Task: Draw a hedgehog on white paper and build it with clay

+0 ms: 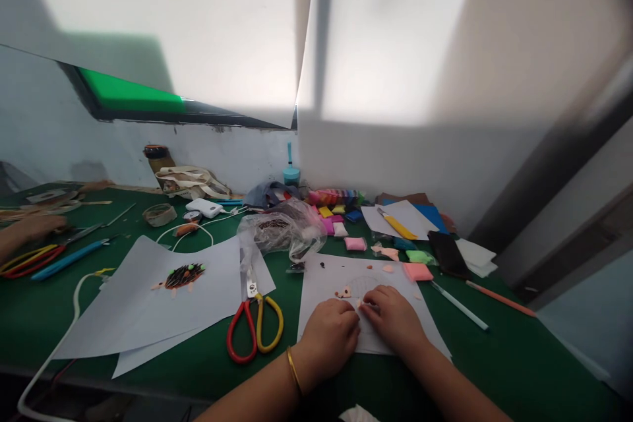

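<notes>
My left hand [332,336] rests curled on a white sheet of paper [316,277], fingers bent in and a gold bangle at the wrist. What it holds, if anything, is hidden. Close beside it, my right hand [394,318] has thumb and forefinger together at a small pale peach piece of clay [359,304]. Just above the fingers, a drawn hedgehog outline [363,285] shows on the sheet, with a peach clay face [345,292] at its left end. Loose peach clay bits [388,268] lie at the sheet's upper right.
Red-and-yellow-handled scissors [251,326] lie left of the sheet, beside a paper with a finished-looking hedgehog [185,275]. Behind are a plastic bag [284,227], clay packets [355,244] and a yellow cutter [400,227]. A white pen-like tool [459,305] lies right. Another person's hand [37,227] is far left.
</notes>
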`<state>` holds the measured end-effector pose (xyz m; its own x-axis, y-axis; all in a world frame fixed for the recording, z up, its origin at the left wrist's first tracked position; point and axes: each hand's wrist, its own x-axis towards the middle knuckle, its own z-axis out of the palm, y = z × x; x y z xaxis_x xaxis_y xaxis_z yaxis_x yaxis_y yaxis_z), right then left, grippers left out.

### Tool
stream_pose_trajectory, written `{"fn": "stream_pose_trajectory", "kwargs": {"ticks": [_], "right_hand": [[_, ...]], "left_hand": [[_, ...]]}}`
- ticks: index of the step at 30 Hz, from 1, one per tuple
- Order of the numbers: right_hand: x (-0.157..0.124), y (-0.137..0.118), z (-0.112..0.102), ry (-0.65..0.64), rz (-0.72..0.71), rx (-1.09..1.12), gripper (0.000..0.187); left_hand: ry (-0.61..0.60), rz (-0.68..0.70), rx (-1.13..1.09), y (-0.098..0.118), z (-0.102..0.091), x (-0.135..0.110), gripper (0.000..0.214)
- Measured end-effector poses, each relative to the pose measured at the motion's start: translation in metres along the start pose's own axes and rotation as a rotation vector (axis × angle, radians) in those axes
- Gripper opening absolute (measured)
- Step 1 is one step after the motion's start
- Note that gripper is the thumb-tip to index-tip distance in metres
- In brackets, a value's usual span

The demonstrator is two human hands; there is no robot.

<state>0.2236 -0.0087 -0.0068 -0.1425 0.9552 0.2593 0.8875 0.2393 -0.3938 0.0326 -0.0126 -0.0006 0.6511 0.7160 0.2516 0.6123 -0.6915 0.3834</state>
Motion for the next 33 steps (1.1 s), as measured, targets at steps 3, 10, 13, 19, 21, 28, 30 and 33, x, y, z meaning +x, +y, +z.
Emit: {"fn": "stream_pose_trajectory", "kwargs": {"ticks": [3,10,13,19,21,28,30,33], "right_hand": [[-0.002,0.0056,-0.0016,-0.012,0.052,0.077,0.014],[-0.0031,0.0034,-0.002,0.058,0.02,0.149,0.017],[-0.002,0.0017,-0.0023,0.083,0.018,0.195,0.017],[0.0006,0.004,-0.0034,0.143,0.02,0.175,0.017],[0.0007,0.0031,-0.0023,0.137,-0.015,0.114,0.017],[-0.002,-0.0001,0.0051,0.083,-0.085,-0.023,0.018],[-0.0022,0.0002,0.006,0.074,-0.084,-0.03,0.017],[-0.0018,0.0001,0.0058,0.06,-0.079,-0.016,0.016]], "left_hand": [[0.026,-0.069,-0.046,-0.0016,-0.0011,0.002,0.023],[0.028,-0.099,-0.054,-0.0014,0.0005,0.0078,0.021],[0.044,-0.089,-0.046,-0.002,0.003,0.0079,0.017],[0.049,-0.023,0.009,-0.0017,0.0063,0.0063,0.005],[0.052,-0.019,0.02,-0.0009,0.0061,0.0062,0.004],[0.054,-0.045,0.006,-0.0004,0.006,0.0059,0.006],[0.06,-0.06,-0.004,-0.0006,0.0064,0.0056,0.013],[0.06,-0.072,-0.012,0.0004,0.0056,0.0054,0.03]]}}
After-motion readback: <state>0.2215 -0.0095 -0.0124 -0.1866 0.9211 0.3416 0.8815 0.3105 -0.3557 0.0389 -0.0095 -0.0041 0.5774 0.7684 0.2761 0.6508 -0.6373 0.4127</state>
